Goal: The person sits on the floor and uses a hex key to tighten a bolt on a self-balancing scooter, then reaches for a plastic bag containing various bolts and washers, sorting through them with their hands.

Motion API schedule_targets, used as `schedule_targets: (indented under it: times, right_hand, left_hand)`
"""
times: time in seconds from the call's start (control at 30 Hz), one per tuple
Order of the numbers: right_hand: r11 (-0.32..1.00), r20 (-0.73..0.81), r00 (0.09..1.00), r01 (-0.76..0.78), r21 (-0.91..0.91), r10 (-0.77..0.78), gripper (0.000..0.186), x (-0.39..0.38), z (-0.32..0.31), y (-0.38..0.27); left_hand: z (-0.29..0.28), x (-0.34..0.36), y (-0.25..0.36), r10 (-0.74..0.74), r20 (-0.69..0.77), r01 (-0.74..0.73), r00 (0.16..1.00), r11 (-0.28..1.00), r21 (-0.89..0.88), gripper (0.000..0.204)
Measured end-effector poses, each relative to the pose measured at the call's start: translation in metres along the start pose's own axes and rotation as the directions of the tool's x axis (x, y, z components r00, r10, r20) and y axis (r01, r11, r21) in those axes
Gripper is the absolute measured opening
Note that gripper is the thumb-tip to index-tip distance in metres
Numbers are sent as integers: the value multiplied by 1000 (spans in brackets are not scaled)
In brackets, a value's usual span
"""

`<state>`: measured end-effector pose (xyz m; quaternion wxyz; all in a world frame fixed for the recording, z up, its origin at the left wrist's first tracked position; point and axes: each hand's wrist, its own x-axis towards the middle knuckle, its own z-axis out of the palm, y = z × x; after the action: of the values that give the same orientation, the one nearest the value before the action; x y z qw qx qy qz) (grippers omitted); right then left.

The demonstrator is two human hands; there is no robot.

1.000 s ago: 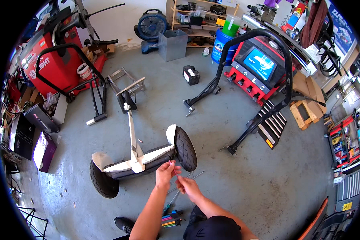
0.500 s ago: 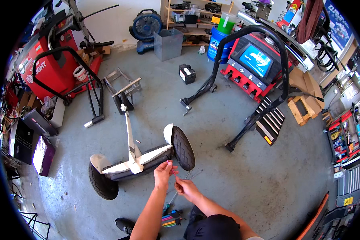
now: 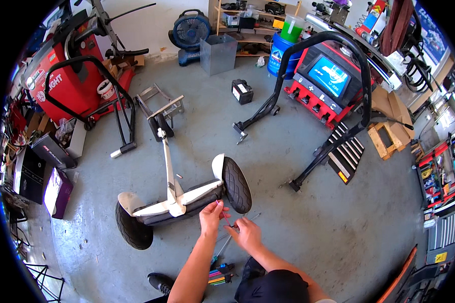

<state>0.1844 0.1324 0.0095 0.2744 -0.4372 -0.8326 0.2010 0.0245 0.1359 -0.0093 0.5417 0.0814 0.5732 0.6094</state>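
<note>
My left hand (image 3: 211, 218) pinches a thin pink hex key (image 3: 225, 216) near its upper end. My right hand (image 3: 247, 234) is closed around the lower end, where a small dark piece shows at the fingertips, too small to name. Just beyond my hands stands a white self-balancing scooter (image 3: 176, 208) with two fat black tyres and a white stem pointing away. Its right tyre (image 3: 237, 185) is nearest to my hands. Below them on the floor lie a set of coloured hex keys (image 3: 219, 276) in a black holder and a teal-handled screwdriver (image 3: 215, 260).
A black tubular stand (image 3: 273, 96) is at right, beside a red machine with a screen (image 3: 328, 76). A small black battery (image 3: 242, 91) sits on the floor. Left are a metal frame (image 3: 159, 103), a red machine (image 3: 65, 86) and boxes (image 3: 58, 194). Tool shelves (image 3: 440, 177) line the right.
My right hand has moved slightly up and right, turning its back more upward. My left hand keeps its pinch on the hex key. The whole view has shifted a little.
</note>
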Motion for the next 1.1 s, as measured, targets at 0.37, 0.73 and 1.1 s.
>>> schedule_targets:
  times: [0.37,0.73,1.1]
  right_hand:
    - [825,269,922,-373,425,279,36,3,-4,-10]
    - [-89,728,601,-748,658,329,37,-17,25,34]
    - [123,649,692,-708,695,317,39,-9,13,30]
  left_hand:
    - [6,-1,2,6,-3,-6,1000,999,35,27]
    - [16,4,-7,26,-15,-26,1000,998,-54,25]
    - [20,7,-15,0,-4,-1,1000,997,-72,31]
